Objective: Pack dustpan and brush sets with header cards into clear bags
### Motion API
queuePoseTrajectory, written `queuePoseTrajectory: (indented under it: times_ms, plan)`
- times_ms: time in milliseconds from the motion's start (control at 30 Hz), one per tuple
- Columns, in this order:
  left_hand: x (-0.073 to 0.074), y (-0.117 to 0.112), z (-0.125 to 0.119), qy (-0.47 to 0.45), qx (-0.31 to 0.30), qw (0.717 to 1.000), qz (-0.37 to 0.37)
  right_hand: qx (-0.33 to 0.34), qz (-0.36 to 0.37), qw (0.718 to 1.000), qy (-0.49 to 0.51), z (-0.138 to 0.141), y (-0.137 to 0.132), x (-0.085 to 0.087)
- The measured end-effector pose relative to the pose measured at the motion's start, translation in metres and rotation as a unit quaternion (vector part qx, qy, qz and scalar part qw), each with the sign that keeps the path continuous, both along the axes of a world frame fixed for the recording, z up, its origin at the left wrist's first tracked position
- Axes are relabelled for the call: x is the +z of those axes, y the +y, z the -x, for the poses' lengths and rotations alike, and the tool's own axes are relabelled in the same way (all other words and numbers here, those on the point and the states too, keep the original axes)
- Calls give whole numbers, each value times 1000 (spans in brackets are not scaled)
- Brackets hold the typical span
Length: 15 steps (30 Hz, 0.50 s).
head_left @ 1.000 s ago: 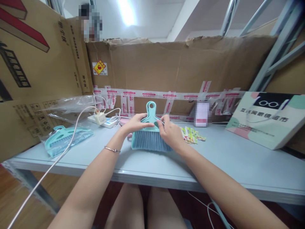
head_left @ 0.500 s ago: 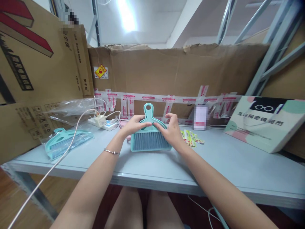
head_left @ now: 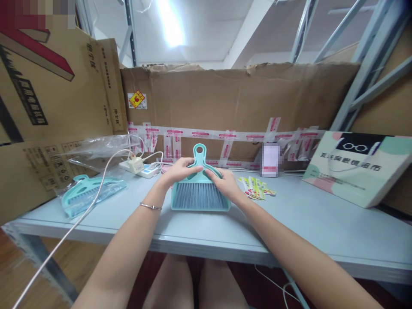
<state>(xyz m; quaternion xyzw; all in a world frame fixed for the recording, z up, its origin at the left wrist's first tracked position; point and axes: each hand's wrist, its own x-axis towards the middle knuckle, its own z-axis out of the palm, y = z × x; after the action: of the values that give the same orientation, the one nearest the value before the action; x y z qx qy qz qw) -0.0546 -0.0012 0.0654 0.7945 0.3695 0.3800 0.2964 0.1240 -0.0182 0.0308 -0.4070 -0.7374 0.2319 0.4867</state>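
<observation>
A turquoise dustpan [head_left: 200, 209] with a matching hand brush [head_left: 199, 196] nested in it stands tilted up over the table, handle upward, grey bristles facing me. My left hand [head_left: 180, 169] is closed on the left shoulder of the set, thumb across the front. On the opposite shoulder, my right hand [head_left: 224, 182] grips with its thumb in front too; the fingers of both hands are partly hidden behind. Farther left lies a second turquoise brush and dustpan set [head_left: 93, 191] in clear plastic wrapping.
A white cable [head_left: 93, 199] runs from a power strip [head_left: 149, 170] across the table's left side. Small green-and-yellow packets [head_left: 255, 188] lie to the right. Behind them stands a phone-like slab [head_left: 271, 159]. A printed box [head_left: 357, 167] leans far right; cardboard [head_left: 238, 96] walls the back.
The dustpan and brush have come slightly closer to me and lower. My right hand's fingers, raised before, have closed round the right shoulder.
</observation>
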Motion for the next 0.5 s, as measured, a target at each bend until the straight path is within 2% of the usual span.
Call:
queuePoseTrajectory:
  times_ms: [167, 367, 433, 500]
  plan:
    - [0, 0, 0, 2, 7, 1000, 11, 0, 2, 1000, 6, 0, 2, -3]
    - [-2, 0, 1, -8, -19, 999, 39, -29, 31, 999, 8, 1, 3, -3]
    - [-2, 1, 0, -6, -12, 999, 34, -1, 52, 999, -4, -9, 10, 1]
    - [-2, 2, 1, -5, 1, 1000, 25, -29, 86, 995, -32, -31, 23, 6]
